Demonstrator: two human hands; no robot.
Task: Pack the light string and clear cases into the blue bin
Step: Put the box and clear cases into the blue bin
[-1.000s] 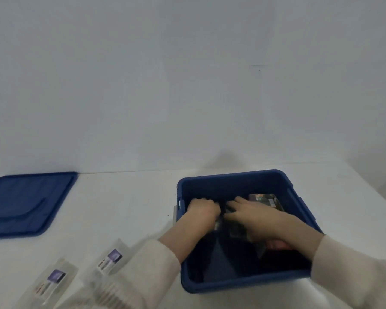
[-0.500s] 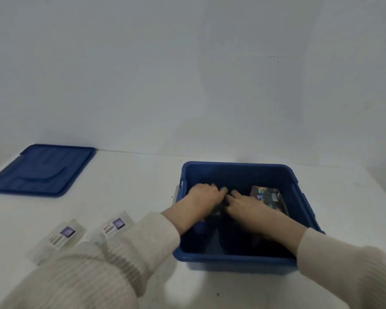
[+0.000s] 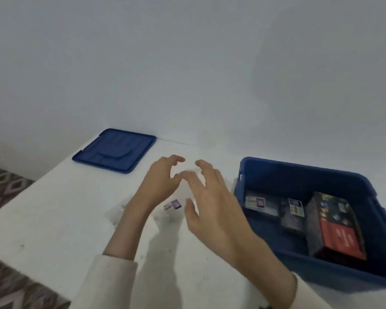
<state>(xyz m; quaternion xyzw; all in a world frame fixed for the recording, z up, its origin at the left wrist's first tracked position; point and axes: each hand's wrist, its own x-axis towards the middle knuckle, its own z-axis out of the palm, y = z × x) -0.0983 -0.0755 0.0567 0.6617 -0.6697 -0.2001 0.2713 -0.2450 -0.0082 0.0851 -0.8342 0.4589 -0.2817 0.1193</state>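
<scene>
Clear case lies on table near blue bin; your left hand and right hand hover spread, empty; grasp it next.

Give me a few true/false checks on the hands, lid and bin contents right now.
1. The left hand and the right hand are both outside the blue bin. True.
2. The blue lid sits on the bin. False: it lies flat on the table, well left of the bin.
3. A black and red box lies in the bin. True.
4. The left hand grips the clear case on the table. False: its fingers are spread and hold nothing.
</scene>
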